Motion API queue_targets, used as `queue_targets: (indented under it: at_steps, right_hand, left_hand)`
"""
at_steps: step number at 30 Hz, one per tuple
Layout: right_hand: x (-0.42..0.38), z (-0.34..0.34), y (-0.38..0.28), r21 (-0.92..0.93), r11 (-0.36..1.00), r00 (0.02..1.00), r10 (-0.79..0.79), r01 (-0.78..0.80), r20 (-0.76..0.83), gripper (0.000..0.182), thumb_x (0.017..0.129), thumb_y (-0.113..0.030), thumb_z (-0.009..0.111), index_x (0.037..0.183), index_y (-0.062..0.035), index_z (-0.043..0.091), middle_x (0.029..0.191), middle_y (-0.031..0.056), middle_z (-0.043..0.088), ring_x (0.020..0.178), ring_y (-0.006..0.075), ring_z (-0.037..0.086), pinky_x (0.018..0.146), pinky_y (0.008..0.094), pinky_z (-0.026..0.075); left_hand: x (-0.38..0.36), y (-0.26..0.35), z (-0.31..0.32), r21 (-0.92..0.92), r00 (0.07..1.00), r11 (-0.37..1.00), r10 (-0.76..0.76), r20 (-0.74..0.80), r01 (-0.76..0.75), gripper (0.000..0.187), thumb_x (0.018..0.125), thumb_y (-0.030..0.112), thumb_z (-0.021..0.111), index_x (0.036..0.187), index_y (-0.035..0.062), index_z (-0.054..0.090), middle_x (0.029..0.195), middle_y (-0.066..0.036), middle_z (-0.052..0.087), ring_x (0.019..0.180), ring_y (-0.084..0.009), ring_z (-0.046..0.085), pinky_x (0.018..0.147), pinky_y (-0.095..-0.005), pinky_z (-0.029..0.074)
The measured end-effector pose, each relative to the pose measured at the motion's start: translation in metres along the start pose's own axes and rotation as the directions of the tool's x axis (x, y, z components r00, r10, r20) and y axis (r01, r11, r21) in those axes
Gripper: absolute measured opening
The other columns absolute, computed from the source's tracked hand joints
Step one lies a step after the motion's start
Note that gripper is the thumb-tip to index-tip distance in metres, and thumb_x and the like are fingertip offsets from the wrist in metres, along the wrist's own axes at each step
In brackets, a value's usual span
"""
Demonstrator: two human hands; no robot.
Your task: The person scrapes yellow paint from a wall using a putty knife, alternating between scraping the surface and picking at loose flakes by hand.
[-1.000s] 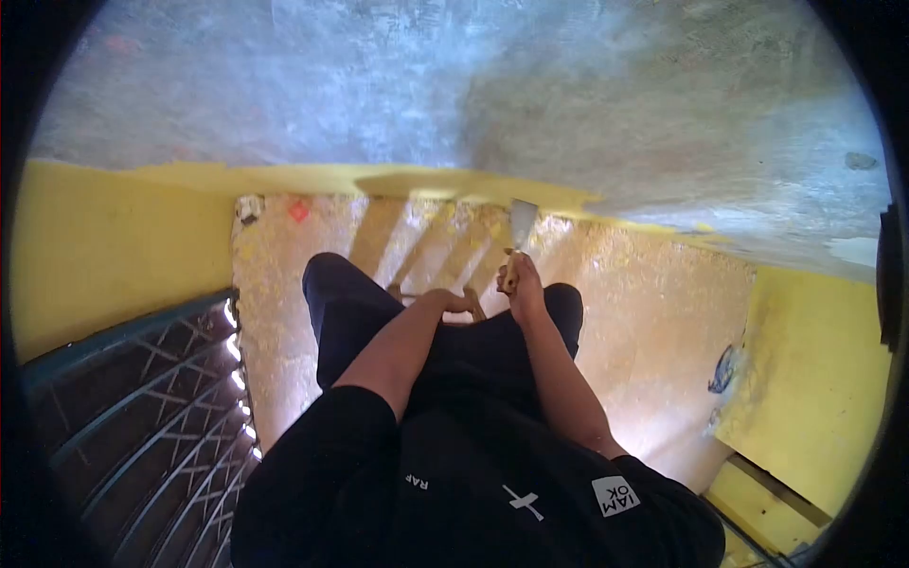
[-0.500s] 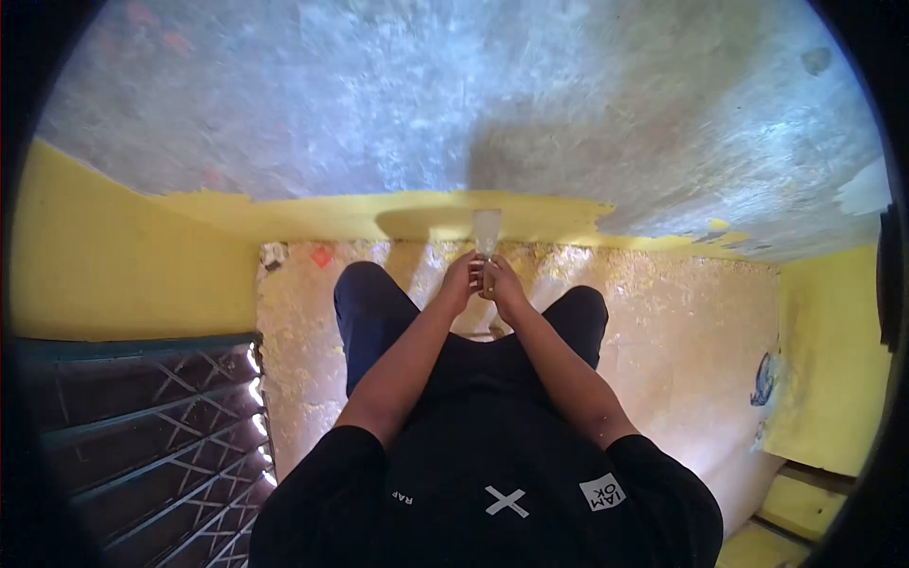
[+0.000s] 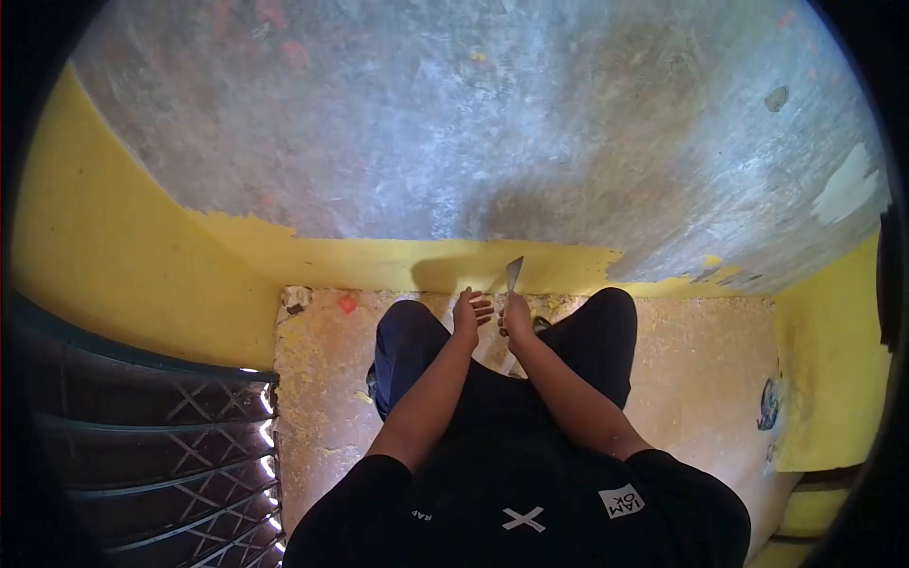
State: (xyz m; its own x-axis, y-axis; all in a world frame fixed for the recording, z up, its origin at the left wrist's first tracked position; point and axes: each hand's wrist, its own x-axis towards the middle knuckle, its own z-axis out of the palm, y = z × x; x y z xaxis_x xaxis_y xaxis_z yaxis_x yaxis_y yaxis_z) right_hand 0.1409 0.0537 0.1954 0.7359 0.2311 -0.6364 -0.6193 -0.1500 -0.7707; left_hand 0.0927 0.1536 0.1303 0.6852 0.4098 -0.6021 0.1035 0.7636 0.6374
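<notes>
My right hand [image 3: 515, 317] is closed round the handle of a scraper [image 3: 514, 273], whose flat metal blade points up toward the wall. Just to the left, my left hand [image 3: 471, 312] has its fingers spread and holds nothing; it is apart from the scraper. Both hands are above the floor between my bent knees. Ahead, the wall has a yellow painted strip [image 3: 369, 265] along its bottom and a bare grey, scraped surface [image 3: 426, 142] above it.
A dark metal lattice gate [image 3: 161, 426] stands at the lower left. Yellow flakes lie on the floor [image 3: 701, 360]. A red piece [image 3: 347, 303] and a whitish lump [image 3: 296, 300] are near the left corner. A dark bundle [image 3: 768, 405] lies by the right wall.
My left hand has come away from the scraper and opened. The scraper, in my right hand, has turned so its blade shows narrower. My knees have spread, and the view has shifted.
</notes>
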Motion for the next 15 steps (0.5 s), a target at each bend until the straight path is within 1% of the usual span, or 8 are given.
queue_targets:
  at_steps: [1, 3, 5, 7, 8, 11, 13, 15]
  right_hand:
    - [0.004, 0.004, -0.001, 0.004, 1.000, 1.000, -0.006, 0.006, 0.012, 0.027, 0.099, -0.033, 0.045, 0.113, -0.0122, 0.054, 0.072, 0.0026, 0.050, 0.056, 0.0116, 0.049, 0.044, 0.0264, 0.036]
    - [0.002, 0.009, 0.000, 0.013, 0.992, 0.986, -0.123, 0.122, 0.117, 0.027, 0.099, -0.033, 0.043, 0.108, -0.0111, 0.056, 0.073, 0.0029, 0.049, 0.057, 0.0132, 0.047, 0.046, 0.0275, 0.035]
    - [-0.004, 0.013, -0.001, -0.010, 0.994, 0.984, -0.108, 0.110, 0.144, 0.026, 0.099, -0.030, 0.045, 0.109, -0.0095, 0.056, 0.076, 0.0036, 0.050, 0.062, 0.0145, 0.049, 0.050, 0.0287, 0.038]
    - [-0.002, 0.016, -0.001, 0.119, 0.992, 0.945, -0.079, 0.043, 0.317, 0.025, 0.099, -0.028, 0.047, 0.110, -0.0081, 0.057, 0.080, 0.0043, 0.052, 0.065, 0.0159, 0.051, 0.052, 0.0299, 0.040]
    - [-0.007, 0.014, -0.004, 0.187, 0.982, 0.942, -0.033, -0.032, 0.333, 0.023, 0.096, -0.021, 0.055, 0.113, -0.0059, 0.056, 0.082, 0.0043, 0.053, 0.067, 0.0164, 0.053, 0.054, 0.0316, 0.044]
    - [0.002, -0.002, 0.010, 0.187, 0.980, 0.919, -0.013, -0.067, 0.395, 0.023, 0.090, -0.013, 0.062, 0.111, -0.0054, 0.056, 0.083, 0.0048, 0.055, 0.070, 0.0173, 0.055, 0.056, 0.0327, 0.047]
    - [0.006, -0.010, 0.017, 0.253, 0.956, 0.891, 0.019, -0.150, 0.454, 0.027, 0.086, -0.008, 0.066, 0.110, -0.0063, 0.055, 0.084, 0.0049, 0.055, 0.072, 0.0168, 0.056, 0.057, 0.0322, 0.048]
    - [-0.001, -0.004, 0.014, 0.186, 0.980, 0.934, -0.128, 0.068, 0.334, 0.026, 0.086, -0.009, 0.065, 0.108, -0.0096, 0.053, 0.085, 0.0053, 0.056, 0.068, 0.0157, 0.055, 0.056, 0.0313, 0.047]
  left_hand:
    - [0.000, 0.002, -0.002, 0.003, 1.000, 1.000, 0.014, -0.003, -0.014, 0.055, 0.094, 0.052, 0.044, 0.120, 0.0046, 0.055, 0.097, -0.015, 0.065, 0.081, -0.0254, 0.066, 0.073, -0.0370, 0.051]
    - [-0.007, 0.002, -0.006, -0.060, 0.998, 0.997, -0.054, -0.013, 0.053, 0.056, 0.093, 0.053, 0.045, 0.119, 0.0047, 0.056, 0.096, -0.015, 0.065, 0.080, -0.0255, 0.066, 0.071, -0.0373, 0.051]
    - [-0.016, 0.002, -0.008, -0.072, 0.999, 0.997, -0.040, 0.005, 0.041, 0.057, 0.093, 0.055, 0.044, 0.118, 0.0050, 0.056, 0.095, -0.014, 0.064, 0.079, -0.0252, 0.066, 0.071, -0.0374, 0.052]
    - [-0.017, 0.003, -0.016, 0.041, 0.997, 0.999, 0.028, 0.077, -0.032, 0.059, 0.093, 0.056, 0.043, 0.119, 0.0047, 0.055, 0.094, -0.013, 0.064, 0.078, -0.0249, 0.066, 0.072, -0.0371, 0.051]
    - [-0.019, 0.003, -0.021, 0.070, 0.997, 0.997, 0.027, 0.067, -0.032, 0.059, 0.093, 0.056, 0.043, 0.120, 0.0043, 0.054, 0.092, -0.013, 0.064, 0.078, -0.0244, 0.065, 0.071, -0.0363, 0.051]
    - [-0.031, -0.002, -0.029, 0.081, 1.000, 0.997, 0.015, 0.015, -0.016, 0.061, 0.092, 0.057, 0.042, 0.122, 0.0045, 0.053, 0.090, -0.012, 0.064, 0.076, -0.0235, 0.065, 0.067, -0.0343, 0.051]
    - [-0.035, -0.002, -0.021, 0.096, 0.999, 0.995, -0.021, -0.050, 0.026, 0.060, 0.095, 0.057, 0.042, 0.120, 0.0044, 0.052, 0.092, -0.012, 0.063, 0.075, -0.0212, 0.065, 0.065, -0.0317, 0.051]
    - [-0.039, -0.008, -0.009, 0.264, 0.929, 0.910, 0.357, -0.103, -0.320, 0.057, 0.098, 0.056, 0.040, 0.117, 0.0037, 0.053, 0.094, -0.012, 0.062, 0.078, -0.0181, 0.064, 0.067, -0.0288, 0.050]
